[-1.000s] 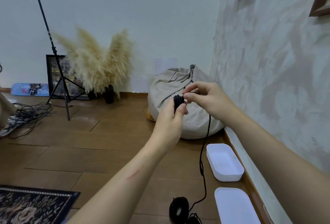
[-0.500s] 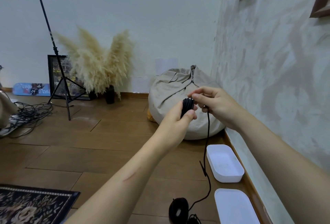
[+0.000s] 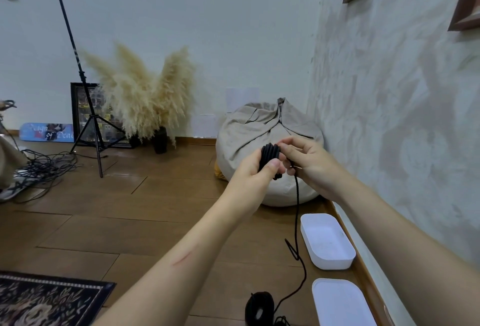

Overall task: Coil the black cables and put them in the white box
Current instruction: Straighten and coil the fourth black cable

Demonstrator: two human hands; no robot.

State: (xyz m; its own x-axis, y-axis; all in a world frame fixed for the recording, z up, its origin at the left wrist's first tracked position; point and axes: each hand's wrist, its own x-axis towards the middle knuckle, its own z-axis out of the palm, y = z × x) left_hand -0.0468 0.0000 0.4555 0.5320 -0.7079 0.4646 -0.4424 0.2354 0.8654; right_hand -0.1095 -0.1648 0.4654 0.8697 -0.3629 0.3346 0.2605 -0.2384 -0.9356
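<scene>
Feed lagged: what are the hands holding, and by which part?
The left hand grips the black cable coil across its wound loops; the right hand pinches the cable's loose strand right beside the coil.

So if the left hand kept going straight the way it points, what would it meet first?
Probably the right hand, whose fingers sit right against the cable coil that the left hand grips. Beyond that lies the beanbag, though depth is hard to judge from this one view.
</scene>
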